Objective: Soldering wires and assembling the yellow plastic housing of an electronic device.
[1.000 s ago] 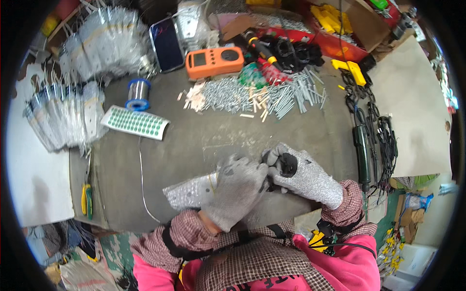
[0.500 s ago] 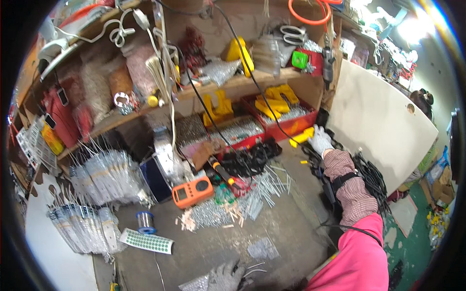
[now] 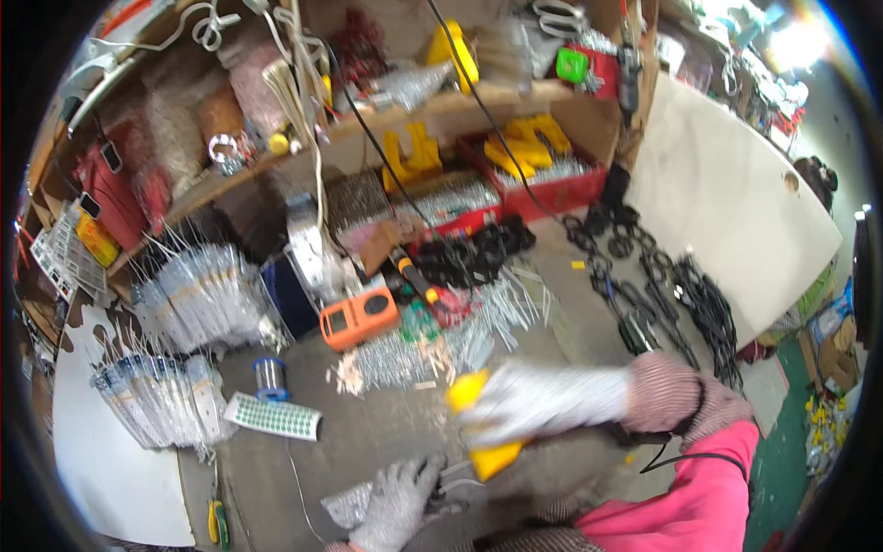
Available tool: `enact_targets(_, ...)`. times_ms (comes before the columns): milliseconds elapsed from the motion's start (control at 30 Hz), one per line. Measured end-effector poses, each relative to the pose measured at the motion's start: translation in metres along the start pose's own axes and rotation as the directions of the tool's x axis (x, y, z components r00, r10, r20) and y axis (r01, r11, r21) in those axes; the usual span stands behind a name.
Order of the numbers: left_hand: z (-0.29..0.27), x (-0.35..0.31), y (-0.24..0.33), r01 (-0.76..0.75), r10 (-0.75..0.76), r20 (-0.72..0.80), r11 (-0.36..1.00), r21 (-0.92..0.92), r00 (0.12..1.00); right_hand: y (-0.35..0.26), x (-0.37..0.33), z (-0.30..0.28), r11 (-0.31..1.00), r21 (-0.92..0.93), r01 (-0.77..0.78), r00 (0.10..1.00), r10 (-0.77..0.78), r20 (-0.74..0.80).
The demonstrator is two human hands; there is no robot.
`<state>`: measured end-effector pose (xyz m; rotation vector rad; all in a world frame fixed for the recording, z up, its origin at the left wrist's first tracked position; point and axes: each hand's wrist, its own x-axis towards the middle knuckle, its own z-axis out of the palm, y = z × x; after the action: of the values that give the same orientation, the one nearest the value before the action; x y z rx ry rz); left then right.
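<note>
My right hand [image 3: 533, 405], in a grey glove blurred by motion, is closed round a yellow plastic piece [image 3: 497, 460] above the middle of the bench. The piece sticks out on both sides of the fingers; its full shape is hidden. Lower down, my left hand [image 3: 397, 504], also gloved, is curled over a clear bubble-wrap packet [image 3: 349, 505]. White wires [image 3: 462, 477] poke out to the right of that hand. On the bench behind lie an orange meter [image 3: 359, 318], a pile of silvery screws [image 3: 395, 361] and an orange-and-black screwdriver [image 3: 412, 274].
Wire-tailed packets [image 3: 198, 308] are stacked at the left, near a solder spool [image 3: 271, 379], a sheet of green dots [image 3: 273, 417] and pliers [image 3: 218, 524]. Red bins [image 3: 561, 190] with yellow pieces stand under the shelf. Black cables [image 3: 708, 313] lie at the right beside a white panel [image 3: 736, 202].
My right hand has come from the far right of the bench toward me, bringing the yellow piece. My left hand shows further into view, and a clear bag there is now hidden.
</note>
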<state>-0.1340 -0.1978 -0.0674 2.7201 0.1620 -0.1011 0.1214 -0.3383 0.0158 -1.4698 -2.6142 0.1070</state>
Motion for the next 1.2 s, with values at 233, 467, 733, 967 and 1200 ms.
enact_targets(233,-0.027,0.008,-0.001,-0.06,0.062,0.012,0.994,-0.087,0.998,0.064,-0.069,0.038,0.804,0.119,-0.583,0.719,0.579,-0.385)
enact_targets(467,0.007,0.211,0.015,-0.529,0.618,-0.056,0.713,0.46,0.784,0.138,-0.069,0.1,0.429,0.105,-0.897,0.423,0.903,-0.071)
enact_targets(733,0.014,0.246,0.021,-0.59,0.626,0.106,0.645,0.485,0.772,0.097,-0.056,0.065,0.361,0.532,-0.766,0.321,0.932,-0.169)
enact_targets(967,-0.013,0.201,0.026,-0.547,0.567,-0.173,0.823,0.151,0.805,0.003,-0.133,0.082,0.502,0.232,-0.833,0.384,0.827,-0.411)
enact_targets(1200,0.009,0.178,0.018,-0.222,0.187,-0.143,0.929,-0.298,0.972,-0.044,-0.107,0.084,0.641,0.141,-0.755,0.582,0.753,-0.308)
